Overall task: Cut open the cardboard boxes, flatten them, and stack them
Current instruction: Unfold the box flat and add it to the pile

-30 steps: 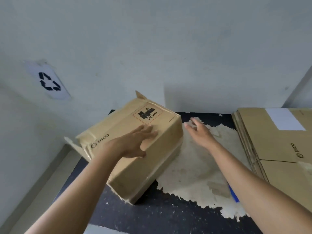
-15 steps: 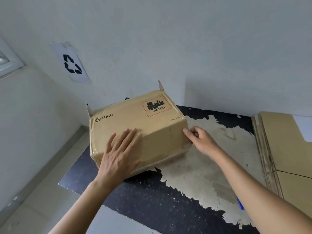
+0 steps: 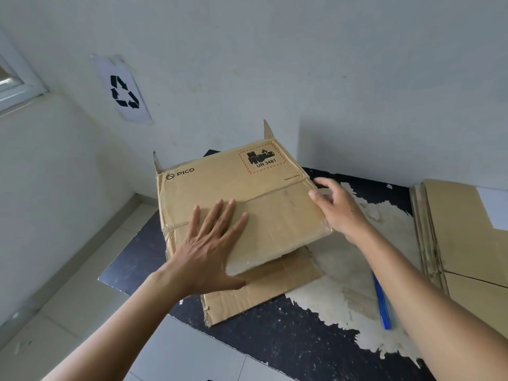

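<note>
On the box [image 3: 220, 193]: "PICO", "UN 3481"

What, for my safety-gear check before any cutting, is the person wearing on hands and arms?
Nothing that shows. The left hand and right hand are bare: no gloves, rings, watch or wristband. The left forearm and right forearm are bare too, with no sleeve in view up to the bottom edge of the picture.
</note>
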